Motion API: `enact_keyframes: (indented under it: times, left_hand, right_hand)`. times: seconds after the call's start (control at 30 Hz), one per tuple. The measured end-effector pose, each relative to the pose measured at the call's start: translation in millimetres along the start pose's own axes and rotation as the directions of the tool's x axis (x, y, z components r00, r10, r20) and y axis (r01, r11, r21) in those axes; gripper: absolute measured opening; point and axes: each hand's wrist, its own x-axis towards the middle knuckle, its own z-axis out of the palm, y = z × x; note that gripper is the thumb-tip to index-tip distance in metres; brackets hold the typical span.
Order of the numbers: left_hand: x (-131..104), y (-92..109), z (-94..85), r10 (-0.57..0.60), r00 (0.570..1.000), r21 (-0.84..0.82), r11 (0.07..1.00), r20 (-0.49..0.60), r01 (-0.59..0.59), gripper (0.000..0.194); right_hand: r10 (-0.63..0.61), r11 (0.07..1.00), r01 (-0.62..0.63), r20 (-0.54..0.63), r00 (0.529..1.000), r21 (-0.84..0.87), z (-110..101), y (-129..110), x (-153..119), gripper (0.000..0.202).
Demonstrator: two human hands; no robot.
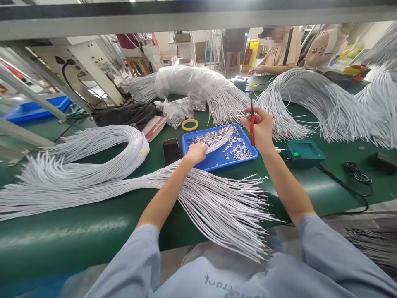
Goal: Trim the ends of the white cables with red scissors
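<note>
My left hand [196, 153] is closed around a small bunch of white cables [221, 142], whose ends fan out to the right over a blue tray [214, 165]. Small silvery metal pieces [240, 148] lie scattered in that tray. Raised at the tray's right side, my right hand [263, 129] grips a red-handled tool [252, 130] with a slim dark blade pointing up; its exact kind is hard to make out. Under my left forearm a large bundle of white cables [217, 194] stretches across the table, its loose ends spread toward my body.
Left of the tray lie a phone [171, 151], a yellow tape roll [189, 124] and a coiled cable bundle [130, 145]. To the right sits a green device [305, 154] with a black cord. More cable bundles [328, 99] stand behind. Across the table, a person [283, 49] works near a fan [322, 49].
</note>
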Motion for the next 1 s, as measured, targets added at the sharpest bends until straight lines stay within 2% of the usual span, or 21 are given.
enact_keyframes:
  times: [0.3, 0.47, 0.53, 0.6, 0.7, 0.83, 1.0]
  left_hand:
    - [1.3, 0.0, 1.4, -0.017, 1.000, -0.074, 0.997, 0.007, 0.017, 0.033]
    - [1.0, -5.4, -3.6, -0.043, 0.997, -0.200, 0.979, -0.060, 0.030, 0.030]
    - [1.3, -7.0, -4.7, -0.028, 0.994, -0.279, 0.960, -0.104, -0.003, 0.025]
    - [1.9, -6.7, -4.7, -0.002, 0.987, -0.367, 0.929, -0.158, -0.057, 0.029]
    - [3.7, -2.8, -3.7, 0.000, 0.969, -0.494, 0.860, -0.249, -0.127, 0.038]
    - [6.4, 3.5, -3.2, -0.075, 0.929, -0.626, 0.758, -0.362, -0.182, 0.033]
    - [6.6, 6.1, -4.2, -0.184, 0.870, -0.711, 0.664, -0.458, -0.234, 0.031]
  right_hand:
    - [-0.002, 1.000, 0.002, 0.001, 1.000, 0.018, 2.0, -3.1, -3.0, 0.024]
    - [-0.022, 0.999, 0.023, -0.035, 0.999, 0.037, 1.9, -6.0, -3.0, 0.023]
    - [-0.030, 0.998, 0.033, -0.046, 0.998, 0.058, 1.6, -7.0, -3.3, 0.022]
    - [-0.033, 0.996, 0.037, -0.048, 0.998, 0.080, 1.2, -7.4, -3.7, 0.022]
    - [-0.035, 0.994, 0.040, -0.051, 0.998, 0.103, 0.5, -7.1, -3.9, 0.023]
    - [-0.045, 0.994, 0.050, -0.056, 0.997, 0.094, -0.3, -6.6, -3.8, 0.025]
    - [-0.057, 0.995, 0.063, -0.068, 0.996, 0.082, 0.4, -8.1, -4.2, 0.027]
